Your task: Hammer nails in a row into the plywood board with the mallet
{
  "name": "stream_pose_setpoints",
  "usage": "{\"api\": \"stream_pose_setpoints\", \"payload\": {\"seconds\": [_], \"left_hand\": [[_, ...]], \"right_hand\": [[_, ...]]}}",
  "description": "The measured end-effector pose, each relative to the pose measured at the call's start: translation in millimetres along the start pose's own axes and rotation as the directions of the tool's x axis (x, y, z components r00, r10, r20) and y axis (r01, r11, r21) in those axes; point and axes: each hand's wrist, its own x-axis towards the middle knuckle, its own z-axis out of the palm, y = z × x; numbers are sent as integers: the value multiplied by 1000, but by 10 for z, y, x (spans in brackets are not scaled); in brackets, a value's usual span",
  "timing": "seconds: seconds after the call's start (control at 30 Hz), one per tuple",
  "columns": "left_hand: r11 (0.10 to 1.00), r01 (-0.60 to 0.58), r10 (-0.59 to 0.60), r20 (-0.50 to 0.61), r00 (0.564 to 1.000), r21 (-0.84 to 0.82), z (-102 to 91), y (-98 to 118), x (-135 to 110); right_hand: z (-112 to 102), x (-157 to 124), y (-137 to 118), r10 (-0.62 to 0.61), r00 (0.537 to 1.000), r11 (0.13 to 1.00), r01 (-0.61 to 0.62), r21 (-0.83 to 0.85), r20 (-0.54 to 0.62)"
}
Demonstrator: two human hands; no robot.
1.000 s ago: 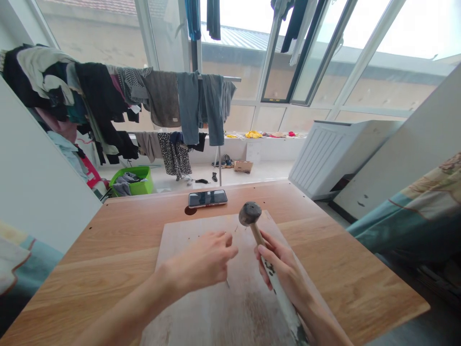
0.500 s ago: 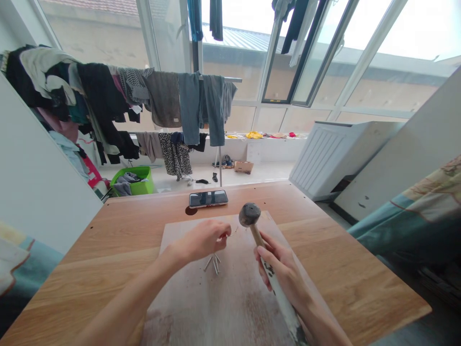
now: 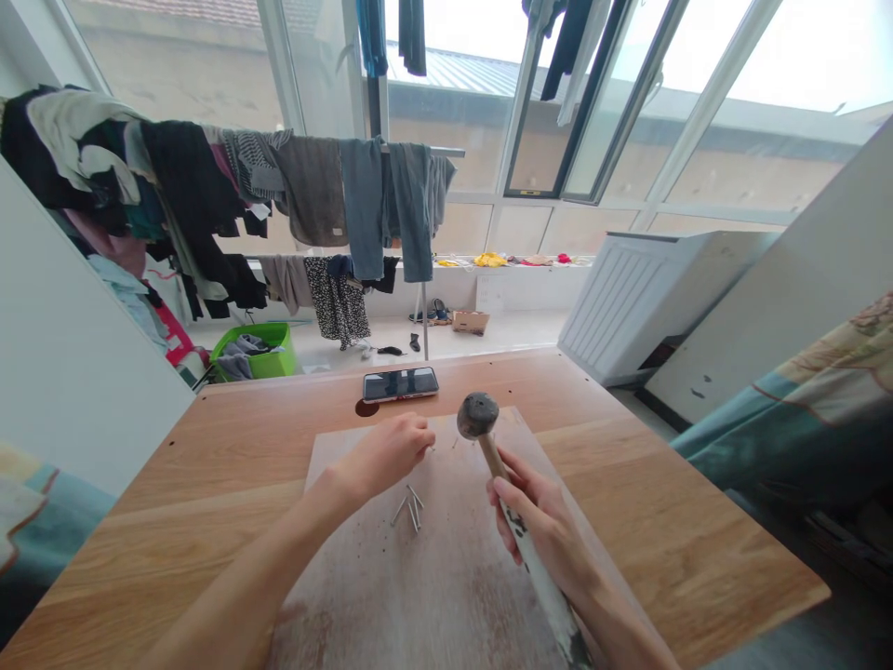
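A pale wooden board (image 3: 446,577) lies on a wooden table (image 3: 209,484). My right hand (image 3: 540,530) is wrapped round the handle of a hammer (image 3: 478,416), whose dark head is raised over the board's far part. My left hand (image 3: 387,453) reaches forward over the board with its fingers pinched together near the far edge; it seems to hold a nail, too small to be sure. Several loose nails (image 3: 410,507) lie on the board just behind that hand.
A smartphone (image 3: 400,382) lies flat at the table's far edge beside a round hole. Beyond are a rack of hanging clothes (image 3: 279,186), a green basket (image 3: 258,349) on the floor, and white panels (image 3: 642,298) leaning at the right.
My left hand has moved forward from over the loose nails, uncovering them, toward the board's far edge with fingers pinched. The hammer has stayed almost still.
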Motion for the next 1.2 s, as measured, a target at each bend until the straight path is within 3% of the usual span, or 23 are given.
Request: {"api": "stream_pose_setpoints", "payload": {"seconds": [0.1,0.2,0.37,0.5,0.67,0.97,1.2], "left_hand": [[991,0,-11,-86,996,-132,93,-18,17],[939,41,-106,-175,979,-343,242,-60,17],[818,119,-275,-202,940,-563,421,-119,-11],[790,106,-280,-202,939,-604,443,-132,-12],[768,99,-281,-193,940,-633,462,-150,-7],[828,97,-264,-229,937,-553,451,-154,-12],[781,102,-255,-166,953,-617,405,-171,-15]], "right_hand": [[2,3,19,-7,1000,1000,7,-7,-5],[9,5,1,-12,1000,1000,12,-7,-16],[68,11,-188,8,1000,999,-7,-35,18],[174,42,-220,1,999,999,1,-36,51],[280,54,-6,3,997,998,-9,67,79],[282,40,62,40,990,997,-49,61,138],[258,32,103,40,993,995,-49,85,110]]}}
